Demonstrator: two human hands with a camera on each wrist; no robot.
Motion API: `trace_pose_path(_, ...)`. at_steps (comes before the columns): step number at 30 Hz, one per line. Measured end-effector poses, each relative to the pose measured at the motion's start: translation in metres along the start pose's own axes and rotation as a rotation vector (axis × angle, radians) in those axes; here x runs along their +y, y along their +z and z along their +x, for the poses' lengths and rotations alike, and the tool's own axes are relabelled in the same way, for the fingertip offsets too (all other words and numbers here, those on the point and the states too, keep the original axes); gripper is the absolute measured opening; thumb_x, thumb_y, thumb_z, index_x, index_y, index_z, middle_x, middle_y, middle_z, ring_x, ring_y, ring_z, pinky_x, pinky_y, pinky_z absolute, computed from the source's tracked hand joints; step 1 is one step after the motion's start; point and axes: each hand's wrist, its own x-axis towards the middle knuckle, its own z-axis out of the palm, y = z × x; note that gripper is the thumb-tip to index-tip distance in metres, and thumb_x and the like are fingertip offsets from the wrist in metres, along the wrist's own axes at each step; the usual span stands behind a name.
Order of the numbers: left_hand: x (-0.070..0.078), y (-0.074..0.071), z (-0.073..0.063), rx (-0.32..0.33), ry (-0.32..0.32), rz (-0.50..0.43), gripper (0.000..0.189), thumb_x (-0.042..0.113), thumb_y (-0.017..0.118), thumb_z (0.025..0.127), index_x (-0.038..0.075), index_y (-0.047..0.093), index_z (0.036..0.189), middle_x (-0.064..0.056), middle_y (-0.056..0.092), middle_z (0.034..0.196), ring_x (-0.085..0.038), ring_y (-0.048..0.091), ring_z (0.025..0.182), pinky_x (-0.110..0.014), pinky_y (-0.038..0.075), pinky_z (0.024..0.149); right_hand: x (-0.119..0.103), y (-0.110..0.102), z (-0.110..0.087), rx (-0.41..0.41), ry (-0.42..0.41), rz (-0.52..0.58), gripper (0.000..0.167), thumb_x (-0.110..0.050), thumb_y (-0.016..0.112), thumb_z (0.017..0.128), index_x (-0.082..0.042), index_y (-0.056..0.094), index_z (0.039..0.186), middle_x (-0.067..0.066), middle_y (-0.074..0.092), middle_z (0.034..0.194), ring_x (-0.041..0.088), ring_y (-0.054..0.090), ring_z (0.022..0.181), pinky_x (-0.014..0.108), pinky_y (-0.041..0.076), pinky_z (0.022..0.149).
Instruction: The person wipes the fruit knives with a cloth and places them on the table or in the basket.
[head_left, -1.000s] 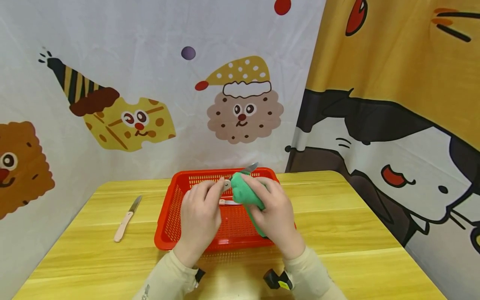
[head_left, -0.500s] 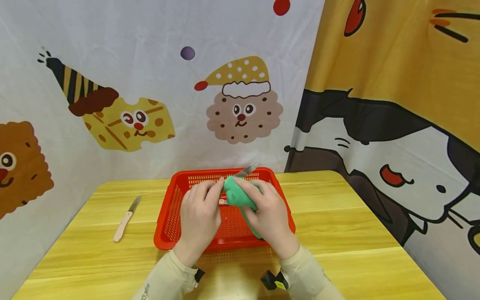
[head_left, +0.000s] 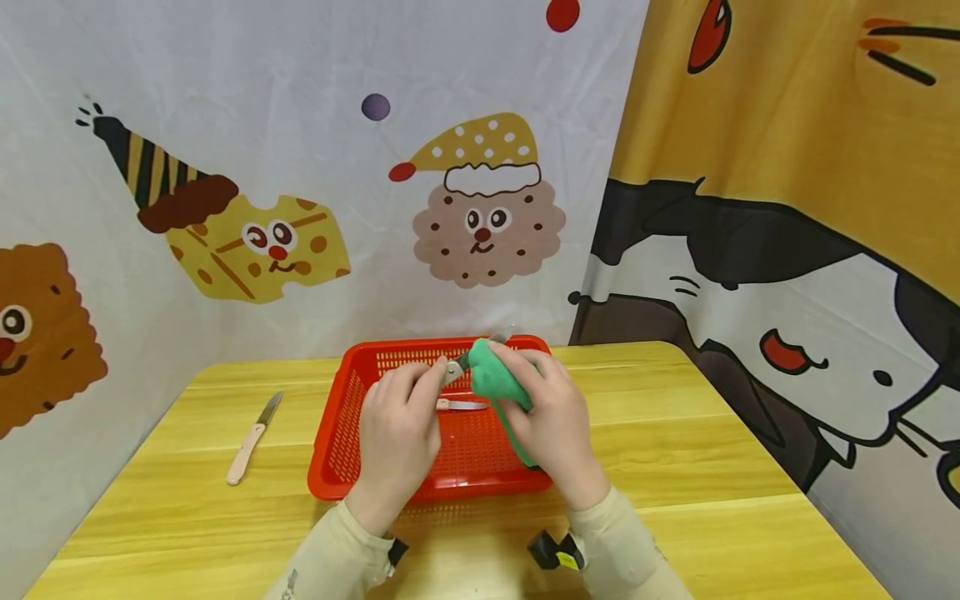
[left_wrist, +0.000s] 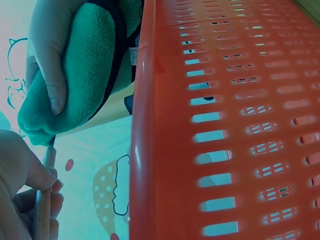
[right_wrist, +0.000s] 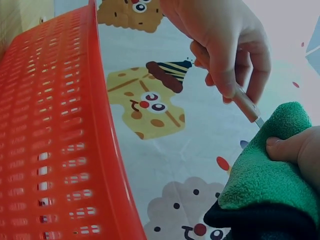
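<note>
My left hand [head_left: 399, 421] grips a small knife by its pale wooden handle [right_wrist: 245, 105], holding it over the red basket. In my right hand [head_left: 553, 421] is a green towel [head_left: 497, 375] with a dark edge, folded around the knife's blade. The blade's tip [head_left: 502, 336] shows beyond the cloth, and a short stretch shows by the handle; the middle is covered. In the right wrist view, my thumb [right_wrist: 295, 147] presses on the towel. A second knife [head_left: 461, 406] lies inside the basket below my hands. On the table to the left rests a third knife [head_left: 249, 450].
The red plastic basket [head_left: 328, 467] with slotted walls stands mid-table, beneath both hands. The yellow wood-grain table [head_left: 675, 450] stretches to either side. Behind it hangs a white curtain [head_left: 292, 50] with cartoon prints, and a yellow cartoon one at right.
The right hand slid the towel left to the knife's handle, then back right along the blade toward the tip. The left hand kept its grip and hardly moved.
</note>
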Motion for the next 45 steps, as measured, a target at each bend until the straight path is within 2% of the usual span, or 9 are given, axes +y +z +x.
trace_pose_path(24,0.0,0.001,-0.002,0.015,0.001,-0.015,0.03,-0.005,0.068,0.086,0.004,0.068,0.114,-0.013,0.064,0.094,-0.029,0.06,0.074,-0.041,0.047,0.056,0.018,-0.013,0.0,0.05,0.116,-0.022,0.065,-0.001,0.082,0.073,-0.023,0.065,0.132,0.011,0.066,0.11,0.035,0.062,0.098,0.052,0.051,0.08)
trace_pose_path(36,0.0,0.001,-0.002,0.034,0.006,-0.038,0.03,-0.004,0.065,0.087,0.005,0.069,0.115,-0.013,0.064,0.096,-0.03,0.06,0.074,-0.042,0.047,0.057,0.023,-0.016,-0.001,0.045,0.147,-0.029,0.064,-0.003,0.083,0.076,-0.022,0.063,0.133,0.011,0.065,0.113,0.034,0.061,0.101,0.051,0.05,0.083)
trace_pose_path(40,-0.001,0.0,-0.001,0.063,0.013,-0.056,0.027,-0.002,0.063,0.09,0.005,0.069,0.115,-0.013,0.064,0.095,-0.031,0.06,0.075,-0.042,0.046,0.056,0.026,-0.017,-0.002,0.063,0.154,-0.033,0.062,-0.004,0.084,0.077,-0.022,0.064,0.133,0.011,0.066,0.113,0.033,0.061,0.1,0.051,0.05,0.082)
trace_pose_path(45,-0.002,-0.002,-0.001,0.069,0.013,-0.058,0.025,-0.001,0.059,0.092,0.005,0.068,0.115,-0.014,0.064,0.096,-0.031,0.06,0.074,-0.042,0.046,0.056,0.026,-0.018,-0.002,0.097,0.137,-0.004,0.063,-0.003,0.082,0.078,-0.023,0.063,0.134,0.01,0.065,0.115,0.031,0.061,0.101,0.05,0.049,0.084)
